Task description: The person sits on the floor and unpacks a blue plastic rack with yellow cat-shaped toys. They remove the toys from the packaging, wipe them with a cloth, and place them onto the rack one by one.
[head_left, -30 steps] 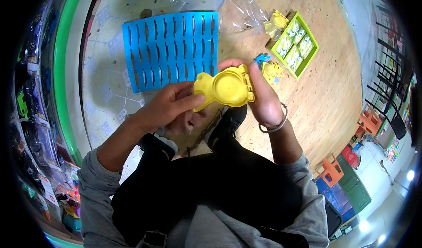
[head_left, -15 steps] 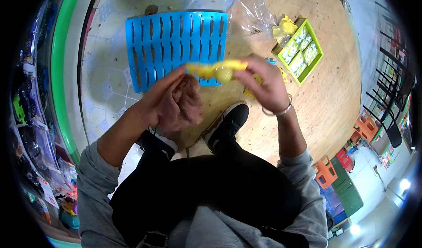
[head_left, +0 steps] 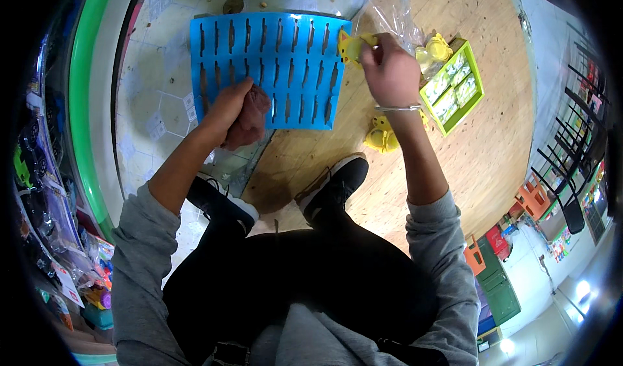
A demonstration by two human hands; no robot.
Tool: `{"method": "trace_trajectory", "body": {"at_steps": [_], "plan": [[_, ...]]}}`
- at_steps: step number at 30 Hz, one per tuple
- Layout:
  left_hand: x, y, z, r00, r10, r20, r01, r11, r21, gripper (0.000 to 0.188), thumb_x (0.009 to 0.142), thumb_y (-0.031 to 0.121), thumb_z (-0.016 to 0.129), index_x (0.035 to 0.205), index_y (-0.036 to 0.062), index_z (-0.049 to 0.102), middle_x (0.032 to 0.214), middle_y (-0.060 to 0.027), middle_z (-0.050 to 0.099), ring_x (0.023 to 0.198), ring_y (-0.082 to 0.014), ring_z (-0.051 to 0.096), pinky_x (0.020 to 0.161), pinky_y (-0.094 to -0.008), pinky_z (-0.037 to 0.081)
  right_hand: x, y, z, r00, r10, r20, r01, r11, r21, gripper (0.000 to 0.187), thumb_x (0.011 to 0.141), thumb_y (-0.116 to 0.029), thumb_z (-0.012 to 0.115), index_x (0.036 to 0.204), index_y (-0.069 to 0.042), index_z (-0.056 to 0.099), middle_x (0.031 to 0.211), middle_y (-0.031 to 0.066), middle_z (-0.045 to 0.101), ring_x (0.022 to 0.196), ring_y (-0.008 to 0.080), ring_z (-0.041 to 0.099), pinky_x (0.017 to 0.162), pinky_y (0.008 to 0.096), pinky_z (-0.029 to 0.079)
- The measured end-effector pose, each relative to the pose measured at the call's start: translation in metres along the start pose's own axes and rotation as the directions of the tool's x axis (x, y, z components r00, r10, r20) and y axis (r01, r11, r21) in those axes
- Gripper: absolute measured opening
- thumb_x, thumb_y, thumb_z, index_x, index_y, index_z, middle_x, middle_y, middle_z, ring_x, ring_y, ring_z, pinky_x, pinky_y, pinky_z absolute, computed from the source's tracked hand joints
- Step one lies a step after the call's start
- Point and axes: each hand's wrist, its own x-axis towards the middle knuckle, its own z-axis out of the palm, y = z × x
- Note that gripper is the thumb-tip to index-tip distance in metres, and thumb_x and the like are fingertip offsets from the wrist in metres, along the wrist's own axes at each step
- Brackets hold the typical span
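Note:
My right hand (head_left: 394,74) is closed on a pair of yellow toy glasses (head_left: 350,47) with pointed, ear-like tips. The glasses are held by the right edge of a blue slotted board (head_left: 305,54), overlapping it slightly. My left hand (head_left: 226,109) grips a crumpled brown cloth (head_left: 250,121) over the lower left of the board. Below my right wrist, another pair of yellow glasses (head_left: 381,139) lies on the wooden surface. Beyond the right hand sit more yellow glasses (head_left: 436,47), beside the green tray.
A lime-green divided tray (head_left: 479,84) holds several white-and-green packets. Clear plastic wrap (head_left: 392,15) is spread behind my right hand. Shelves of packaged goods (head_left: 48,197) run along the left side. A black wire rack (head_left: 571,113) stands at the right.
The yellow glasses, earlier between both hands, are now in my right hand alone, farther forward at the board's right edge. My left hand has drawn left with the cloth.

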Motion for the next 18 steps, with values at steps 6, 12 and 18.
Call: {"method": "trace_trajectory", "body": {"at_steps": [6, 12, 18], "plan": [[0.010, -0.007, 0.005, 0.991, 0.131, -0.003, -0.130, 0.988, 0.080, 0.040, 0.095, 0.044, 0.045, 0.097, 0.0073, 0.062, 0.083, -0.0084, 0.062, 0.075, -0.0184, 0.059, 0.070, -0.0351, 0.045, 0.014, -0.003, 0.021, 1.000, -0.018, -0.016, 0.016, 0.993, -0.119, 0.026, 0.086, -0.028, 0.057, 0.090, -0.002, 0.055, 0.067, 0.0197, 0.062, 0.062, 0.0383, 0.062, 0.056, 0.0465, 0.049], [-0.005, 0.004, 0.014, 0.996, 0.084, -0.022, -0.082, 0.994, 0.067, 0.040, 0.094, 0.045, 0.047, 0.095, 0.0083, 0.061, 0.081, -0.0056, 0.060, 0.071, -0.0160, 0.058, 0.068, -0.0336, 0.045, 0.010, 0.022, 0.007, 0.976, 0.148, 0.157, -0.204, 0.869, 0.450, 0.037, 0.092, -0.034, 0.053, 0.102, 0.001, 0.058, 0.068, 0.0127, 0.063, 0.056, 0.0207, 0.062, 0.050, 0.0314, 0.048], [-0.043, 0.016, 0.024, 0.993, 0.072, 0.089, -0.070, 0.997, -0.027, 0.039, 0.087, 0.044, 0.055, 0.105, 0.0097, 0.056, 0.084, -0.0039, 0.057, 0.076, -0.0139, 0.058, 0.072, -0.0285, 0.047, -0.062, 0.084, -0.049, 0.848, 0.530, 0.020, -0.406, 0.624, 0.667, 0.022, 0.095, -0.020, 0.052, 0.101, 0.000, 0.059, 0.066, 0.0050, 0.060, 0.054, 0.0085, 0.054, 0.049, 0.0217, 0.042]]}}
